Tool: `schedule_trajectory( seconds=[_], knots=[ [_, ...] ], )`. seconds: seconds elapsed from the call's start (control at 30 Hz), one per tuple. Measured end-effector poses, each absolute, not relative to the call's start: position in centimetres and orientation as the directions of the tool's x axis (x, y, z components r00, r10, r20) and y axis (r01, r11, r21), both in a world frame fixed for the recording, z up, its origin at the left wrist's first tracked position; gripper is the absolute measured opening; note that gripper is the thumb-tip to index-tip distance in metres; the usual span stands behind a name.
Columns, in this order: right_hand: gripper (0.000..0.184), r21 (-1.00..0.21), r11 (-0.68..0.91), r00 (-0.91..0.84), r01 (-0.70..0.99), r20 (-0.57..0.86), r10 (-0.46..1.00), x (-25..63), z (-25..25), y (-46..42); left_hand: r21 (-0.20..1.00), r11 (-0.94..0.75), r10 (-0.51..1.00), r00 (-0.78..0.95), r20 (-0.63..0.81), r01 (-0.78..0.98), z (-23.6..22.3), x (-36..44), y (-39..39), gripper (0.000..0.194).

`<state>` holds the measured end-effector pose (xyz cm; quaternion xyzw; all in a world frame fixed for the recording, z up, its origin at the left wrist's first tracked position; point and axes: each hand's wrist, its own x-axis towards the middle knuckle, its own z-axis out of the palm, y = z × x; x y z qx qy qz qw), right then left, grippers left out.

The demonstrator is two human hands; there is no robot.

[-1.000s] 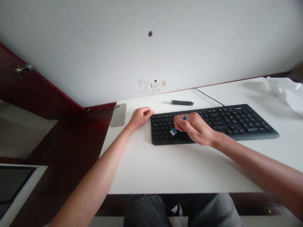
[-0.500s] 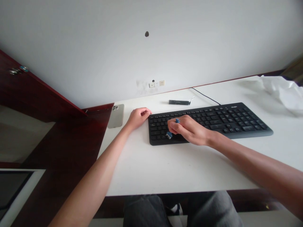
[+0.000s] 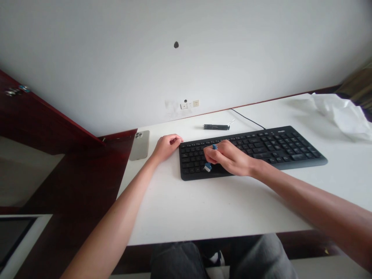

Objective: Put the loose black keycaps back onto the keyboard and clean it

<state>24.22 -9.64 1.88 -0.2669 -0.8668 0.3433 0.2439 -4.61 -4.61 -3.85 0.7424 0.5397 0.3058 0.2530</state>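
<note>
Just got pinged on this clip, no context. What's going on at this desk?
One person is at a white desk. Their right hand pinches a small blue-and-white object above the left part of a black keyboard. Their left hand, empty, rests at the keyboard's top-left corner. A smartphone lies face down further left, and a black cylindrical object lies behind the keyboard.
</note>
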Motion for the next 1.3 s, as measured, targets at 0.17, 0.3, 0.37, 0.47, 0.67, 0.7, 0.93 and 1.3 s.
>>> schedule_trajectory(
  seconds=[0.17, 0.3, 0.37, 0.47, 0.67, 0.7, 0.93, 1.3],
  knots=[
    [0.044, -0.728, 0.555, -0.606, 0.403, 0.242, 0.758, 24.6, 2.2, -9.3, 0.700, -0.285, 0.957, 0.233, 0.172, 0.655, -3.8, -4.7, -4.7, 0.025],
    [0.044, -0.734, 0.584, -0.704, 0.346, 0.208, 0.679, 24.3, 1.9, -9.3, 0.698, -0.287, 0.957, 0.232, 0.175, 0.656, -3.8, -4.6, -4.6, 0.026],
    [0.043, -0.754, 0.595, -0.754, 0.279, 0.212, 0.622, 24.2, 1.9, -9.5, 0.696, -0.286, 0.957, 0.228, 0.177, 0.659, -3.8, -4.6, -4.6, 0.026],
    [0.042, -0.754, 0.582, -0.725, 0.303, 0.215, 0.655, 24.7, 2.6, -9.3, 0.689, -0.279, 0.960, 0.224, 0.171, 0.669, -3.8, -4.6, -4.6, 0.026],
    [0.063, -0.741, 0.497, -0.645, 0.451, 0.115, 0.755, 27.0, 4.3, -7.5, 0.678, -0.300, 0.953, 0.241, 0.183, 0.671, -3.7, -4.7, -4.6, 0.028],
    [0.066, -0.750, 0.481, -0.663, 0.454, 0.076, 0.745, 27.1, 4.4, -7.3, 0.679, -0.306, 0.951, 0.246, 0.186, 0.668, -3.7, -4.7, -4.6, 0.028],
    [0.059, -0.810, 0.495, -0.762, 0.313, 0.098, 0.641, 25.8, 3.6, -8.5, 0.691, -0.287, 0.957, 0.237, 0.170, 0.663, -3.6, -4.7, -4.6, 0.027],
    [0.052, -0.782, 0.509, -0.746, 0.360, 0.088, 0.661, 26.2, 3.5, -7.9, 0.689, -0.296, 0.953, 0.247, 0.173, 0.661, -3.8, -4.8, -4.4, 0.027]
  ],
)
